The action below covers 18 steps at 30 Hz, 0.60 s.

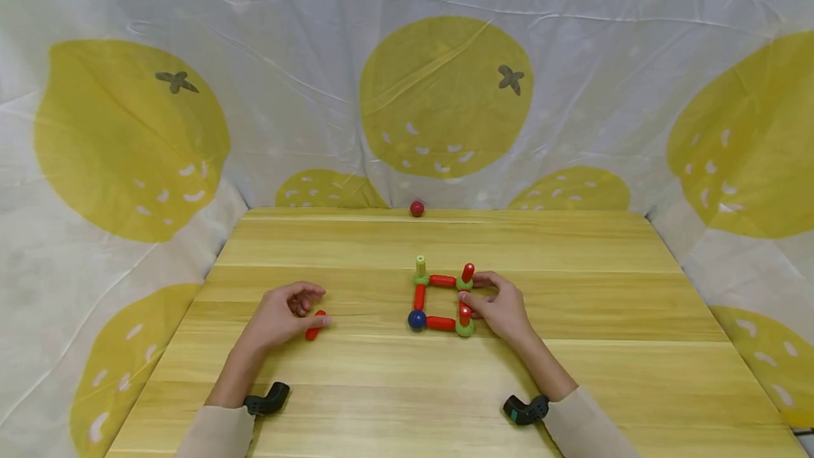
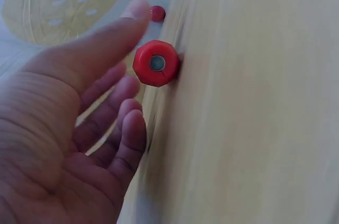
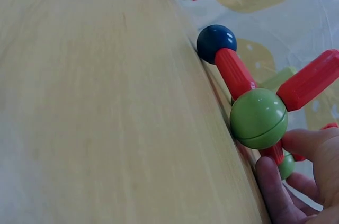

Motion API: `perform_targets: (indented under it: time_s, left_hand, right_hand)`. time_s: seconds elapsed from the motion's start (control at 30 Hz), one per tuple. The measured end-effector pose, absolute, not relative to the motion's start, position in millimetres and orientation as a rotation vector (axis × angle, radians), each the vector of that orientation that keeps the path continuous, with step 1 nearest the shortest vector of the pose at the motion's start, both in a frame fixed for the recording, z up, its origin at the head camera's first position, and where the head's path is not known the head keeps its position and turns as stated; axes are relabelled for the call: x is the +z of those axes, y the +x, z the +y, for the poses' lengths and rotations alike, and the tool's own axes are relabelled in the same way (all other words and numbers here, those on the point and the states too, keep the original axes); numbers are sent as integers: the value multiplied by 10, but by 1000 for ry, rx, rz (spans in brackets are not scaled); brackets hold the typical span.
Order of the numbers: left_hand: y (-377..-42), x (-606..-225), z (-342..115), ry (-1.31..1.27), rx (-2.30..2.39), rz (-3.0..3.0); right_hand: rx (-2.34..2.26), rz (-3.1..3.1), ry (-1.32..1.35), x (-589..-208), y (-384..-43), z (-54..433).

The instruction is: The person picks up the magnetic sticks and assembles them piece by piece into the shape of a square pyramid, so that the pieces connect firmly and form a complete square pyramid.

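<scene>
A square frame of red magnetic rods [image 1: 440, 323] and balls lies on the table. Its near left corner is a blue ball [image 1: 417, 320]; the others are green balls [image 3: 259, 118]. Two red rods [image 1: 468, 273] and one yellow-green rod [image 1: 420, 265] stand up from the green corners. My right hand [image 1: 506, 311] pinches the right-side red rod [image 3: 273, 153] between thumb and fingers. To the left, my left hand [image 1: 280, 318] hovers around a loose red rod [image 2: 156, 63], fingers loosely bent. Whether its thumb touches that rod, I cannot tell.
A red ball [image 1: 417, 209] sits at the far edge of the wooden table [image 1: 381, 394]. Behind and on both sides hangs a white cloth [image 1: 299, 90] printed with lemons. Each wrist carries a black device [image 1: 270, 399].
</scene>
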<state>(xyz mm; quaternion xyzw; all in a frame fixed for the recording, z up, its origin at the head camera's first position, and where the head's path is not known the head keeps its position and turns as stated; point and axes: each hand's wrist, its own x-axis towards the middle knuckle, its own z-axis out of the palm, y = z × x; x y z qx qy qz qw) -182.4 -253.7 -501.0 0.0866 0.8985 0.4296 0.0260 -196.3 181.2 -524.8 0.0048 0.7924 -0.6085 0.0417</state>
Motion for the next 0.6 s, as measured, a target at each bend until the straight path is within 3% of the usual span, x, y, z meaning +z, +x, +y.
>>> perform_targets:
  time_s: [0.6]
  left_hand:
    - [-1775, -4887, -2461, 154, 1187, 2700]
  right_hand:
    - [-1793, 2450, -11, -5269, -1982, 1833]
